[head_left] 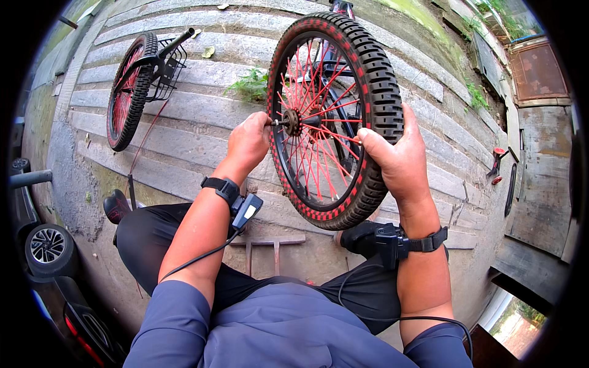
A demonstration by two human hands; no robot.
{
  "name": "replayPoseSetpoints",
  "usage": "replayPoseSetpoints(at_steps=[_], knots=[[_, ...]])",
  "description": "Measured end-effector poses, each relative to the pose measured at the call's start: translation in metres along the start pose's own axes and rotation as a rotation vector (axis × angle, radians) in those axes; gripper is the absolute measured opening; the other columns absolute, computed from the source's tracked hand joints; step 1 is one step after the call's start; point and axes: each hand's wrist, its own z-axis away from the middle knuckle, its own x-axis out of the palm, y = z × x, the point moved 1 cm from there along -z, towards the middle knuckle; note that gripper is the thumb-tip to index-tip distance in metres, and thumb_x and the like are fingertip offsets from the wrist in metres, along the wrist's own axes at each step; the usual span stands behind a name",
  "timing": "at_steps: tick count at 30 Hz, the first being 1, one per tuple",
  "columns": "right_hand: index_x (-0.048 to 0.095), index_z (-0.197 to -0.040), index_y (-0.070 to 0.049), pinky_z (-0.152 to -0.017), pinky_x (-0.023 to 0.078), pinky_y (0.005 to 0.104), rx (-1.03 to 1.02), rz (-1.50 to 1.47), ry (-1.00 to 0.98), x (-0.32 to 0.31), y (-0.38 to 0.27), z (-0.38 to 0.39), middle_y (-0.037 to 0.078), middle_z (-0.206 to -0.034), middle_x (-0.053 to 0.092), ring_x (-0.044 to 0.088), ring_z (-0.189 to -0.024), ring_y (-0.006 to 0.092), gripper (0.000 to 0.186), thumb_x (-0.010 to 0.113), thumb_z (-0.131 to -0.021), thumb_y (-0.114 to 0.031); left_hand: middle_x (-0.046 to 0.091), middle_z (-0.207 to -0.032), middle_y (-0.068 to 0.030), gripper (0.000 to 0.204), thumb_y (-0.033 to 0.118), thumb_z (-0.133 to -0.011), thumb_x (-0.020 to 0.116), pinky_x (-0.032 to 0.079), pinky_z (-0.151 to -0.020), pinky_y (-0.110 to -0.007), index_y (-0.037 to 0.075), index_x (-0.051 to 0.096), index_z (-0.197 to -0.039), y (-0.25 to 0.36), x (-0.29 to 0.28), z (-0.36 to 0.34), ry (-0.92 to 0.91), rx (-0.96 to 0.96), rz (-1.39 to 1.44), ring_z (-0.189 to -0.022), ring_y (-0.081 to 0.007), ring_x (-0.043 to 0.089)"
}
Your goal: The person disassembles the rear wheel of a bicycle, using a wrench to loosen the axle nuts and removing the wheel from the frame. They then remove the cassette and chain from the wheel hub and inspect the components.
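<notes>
Raised in front of me is a bicycle wheel (381,101) with a black knobby tyre, red spokes and a red-and-black checked band along its edge. My left hand (250,142) is closed in a pinch on the end of its axle (275,122), just outside the small sprocket (291,122). Round the tyre's near right side, my right hand (402,156) grips with the thumb over the rim. Parts of a dark bicycle frame (336,64) show through the spokes; the wheel hides most of it.
At the left lies a fork (161,61) with a second red-spoked wheel (147,76) and a black wire basket (178,64). Grey stone slabs (202,104) cover the ground. A red-and-black part (497,161) lies right, near boards (543,184). A dark car (73,319) stands lower left.
</notes>
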Motion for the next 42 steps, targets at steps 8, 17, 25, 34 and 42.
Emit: replayPoseSetpoints(at_steps=[8, 17, 25, 34, 42], knots=[[0.052, -0.127, 0.002, -0.084, 0.052, 0.0324, -0.024, 0.042, -0.019, 0.003, -0.003, -0.003, 0.009, -0.104, 0.067, 0.063, -0.09, 0.0159, 0.063, 0.077, -0.073, -0.022, 0.065, -0.094, -0.0178, 0.011, 0.012, -0.091, 0.062, 0.051, -0.074, -0.045, 0.003, 0.061, -0.097, 0.006, -0.007, 0.004, 0.005, 0.011, 0.048, -0.087, -0.0383, 0.064], [0.053, -0.126, 0.002, -0.083, 0.052, 0.0325, -0.038, 0.069, -0.02, 0.005, -0.009, -0.005, 0.01, -0.103, 0.068, 0.064, -0.089, 0.0161, 0.063, 0.078, -0.073, -0.022, 0.064, -0.09, -0.0193, 0.018, 0.022, -0.096, 0.059, 0.049, -0.074, -0.045, 0.004, 0.06, -0.094, -0.002, -0.002, 0.003, 0.01, -0.013, -0.017, -0.088, -0.0397, 0.062], [0.052, -0.128, 0.002, -0.083, 0.053, 0.0332, -0.041, 0.079, -0.024, 0.009, -0.012, -0.003, 0.01, -0.1, 0.069, 0.065, -0.088, 0.0167, 0.065, 0.078, -0.073, -0.02, 0.06, -0.07, -0.0112, 0.033, 0.03, -0.101, 0.05, 0.047, -0.055, -0.037, 0.001, 0.058, -0.086, -0.015, 0.012, -0.004, -0.149, -0.439, 0.375, -0.061, -0.0206, 0.059], [0.051, -0.129, 0.003, -0.082, 0.053, 0.0329, -0.078, 0.101, -0.015, 0.016, -0.017, 0.0, 0.01, -0.101, 0.069, 0.066, -0.087, 0.0174, 0.067, 0.079, -0.072, -0.02, 0.056, -0.065, -0.0056, 0.03, 0.027, -0.102, 0.05, 0.048, -0.052, -0.032, 0.001, 0.055, -0.088, -0.022, 0.015, 0.001, -0.054, -0.326, 0.303, -0.054, -0.0133, 0.057], [0.052, -0.129, 0.002, -0.084, 0.053, 0.0334, -0.092, 0.127, -0.024, 0.018, -0.019, 0.0, 0.011, -0.103, 0.068, 0.066, -0.09, 0.0176, 0.067, 0.079, -0.072, -0.02, 0.065, -0.085, -0.0263, 0.033, 0.03, -0.1, 0.049, 0.048, -0.076, -0.052, 0.0, 0.059, -0.093, -0.025, 0.014, 0.0, -0.085, -0.348, 0.143, -0.087, -0.0462, 0.062]])
